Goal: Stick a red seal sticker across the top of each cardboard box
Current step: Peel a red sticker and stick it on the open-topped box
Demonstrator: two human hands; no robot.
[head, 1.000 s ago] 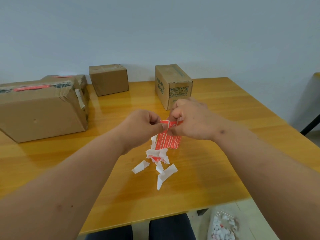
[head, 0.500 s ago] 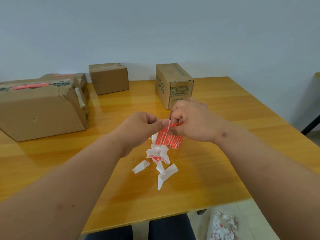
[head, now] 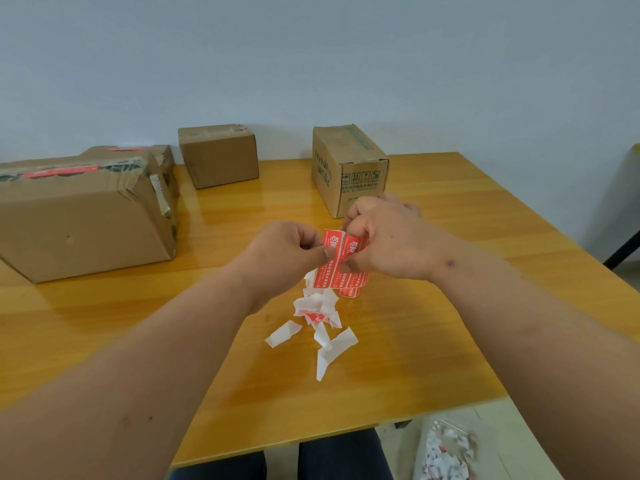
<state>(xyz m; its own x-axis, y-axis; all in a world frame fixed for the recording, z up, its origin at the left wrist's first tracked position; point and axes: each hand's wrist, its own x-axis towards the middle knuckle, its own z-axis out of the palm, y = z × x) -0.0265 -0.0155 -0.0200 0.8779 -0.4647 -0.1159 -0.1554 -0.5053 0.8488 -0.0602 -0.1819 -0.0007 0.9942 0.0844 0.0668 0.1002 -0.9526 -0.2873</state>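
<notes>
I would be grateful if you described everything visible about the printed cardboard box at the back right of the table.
The printed cardboard box is plain brown corrugated card, standing upright on the wooden table near the wall. Its left side carries faint lettering; the face toward the camera shows handling symbols and small print. The top flaps are closed along a seam, and no red seal shows on it. Its lower front corner is hidden behind the right hand; whether they touch cannot be told.

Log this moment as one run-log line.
step: peeling seal | left hand: pinches red sticker strip | right hand: pinches same strip | backing scraps on table | printed box: unsealed
</notes>
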